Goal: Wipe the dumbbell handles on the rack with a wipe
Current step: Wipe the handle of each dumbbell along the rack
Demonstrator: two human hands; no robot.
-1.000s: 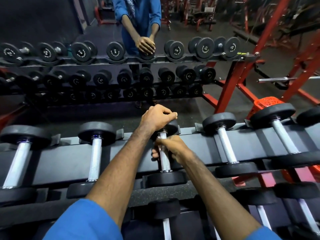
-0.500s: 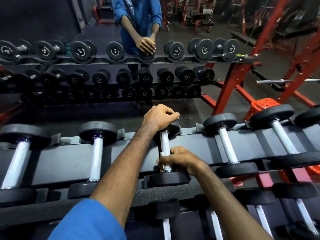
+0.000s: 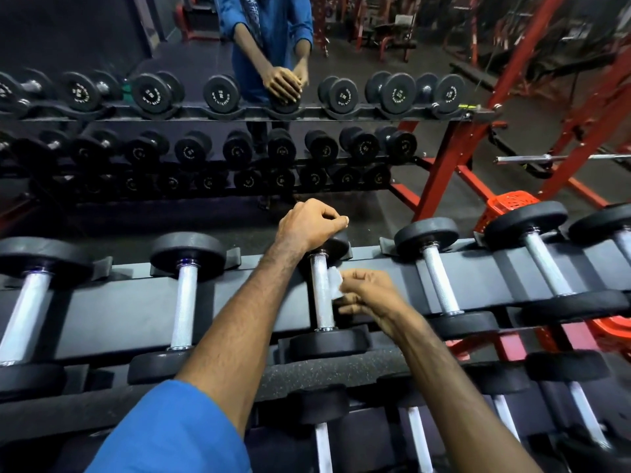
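On the top shelf of the near rack (image 3: 112,302), about the middle of it, sits the dumbbell (image 3: 322,295) you are busy with. Your left hand (image 3: 309,230) is curled over its far black end and rests there to keep it from rolling. Your right hand (image 3: 368,295) pinches a small white wipe (image 3: 334,283) in bent fingers, and the wipe is right up against the right side of the shiny handle (image 3: 319,291), near its far half. I cannot tell if the wipe is pressing on the metal or is just beside it.

You look to be in the middle of the job. No handle shows a mark that tells clean from dirty, so I cannot say how many you have finished. Two dumbbells wait toward the left edge of this shelf, more toward the right edge, and more lie on the shelf below near you. If all of those are yours to do, a lot is left.
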